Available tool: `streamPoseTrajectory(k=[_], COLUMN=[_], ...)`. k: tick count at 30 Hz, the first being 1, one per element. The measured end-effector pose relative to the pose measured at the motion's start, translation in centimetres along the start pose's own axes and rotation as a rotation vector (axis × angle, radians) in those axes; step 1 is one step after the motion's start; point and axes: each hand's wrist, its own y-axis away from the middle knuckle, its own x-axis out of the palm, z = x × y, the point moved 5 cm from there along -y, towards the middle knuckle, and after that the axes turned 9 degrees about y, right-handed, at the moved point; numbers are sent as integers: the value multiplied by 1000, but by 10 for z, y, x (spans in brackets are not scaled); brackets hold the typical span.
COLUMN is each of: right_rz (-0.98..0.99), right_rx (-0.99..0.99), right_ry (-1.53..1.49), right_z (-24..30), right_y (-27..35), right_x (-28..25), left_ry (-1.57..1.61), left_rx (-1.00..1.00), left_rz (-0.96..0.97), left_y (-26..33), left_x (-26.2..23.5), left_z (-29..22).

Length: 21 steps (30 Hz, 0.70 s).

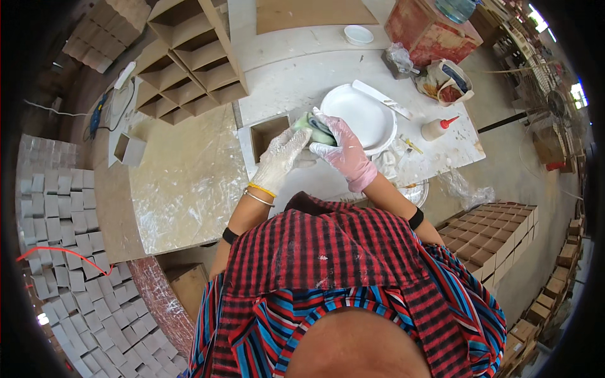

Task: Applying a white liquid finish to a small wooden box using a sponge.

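My left hand (pixel 285 157), in a white knit glove with a yellow cuff, is closed on the left side of a light green cloth (pixel 307 120). My right hand (pixel 346 154), in a thin glove that looks pink, grips the cloth's other side, so both hands hold it between them. Its folds are partly hidden by my fingers. Just left of the cloth stands an open brown box (pixel 268 131). Behind and beside my right hand lies a round white basin (pixel 353 107), with a flat white strip (pixel 381 99) across its rim.
A red-tipped bottle (pixel 435 129) stands to the right on the white table (pixel 293 79). Farther back are a small white bowl (pixel 358 35) and an open bag (pixel 446 82). Stacked open boxes (pixel 192 57) rise at the far left; more boxes (pixel 495 236) sit low at right.
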Motion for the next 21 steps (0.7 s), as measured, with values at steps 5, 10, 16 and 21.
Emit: streamPoseTrajectory(k=[5, 10, 16, 21], right_rz=[49, 218, 16, 131], right_rx=[-11, 382, 122, 388], right_ry=[-65, -196, -213, -330], right_z=[11, 5, 7, 0], right_y=[-6, -12, -6, -6], right_x=[-4, -3, -3, -5], left_ry=[186, 276, 414, 300], left_rx=[38, -21, -138, -64], left_rz=[-22, -28, 77, 64], left_y=[-1, 7, 13, 11], left_x=[-2, -14, 4, 3], left_z=[-1, 4, -4, -5])
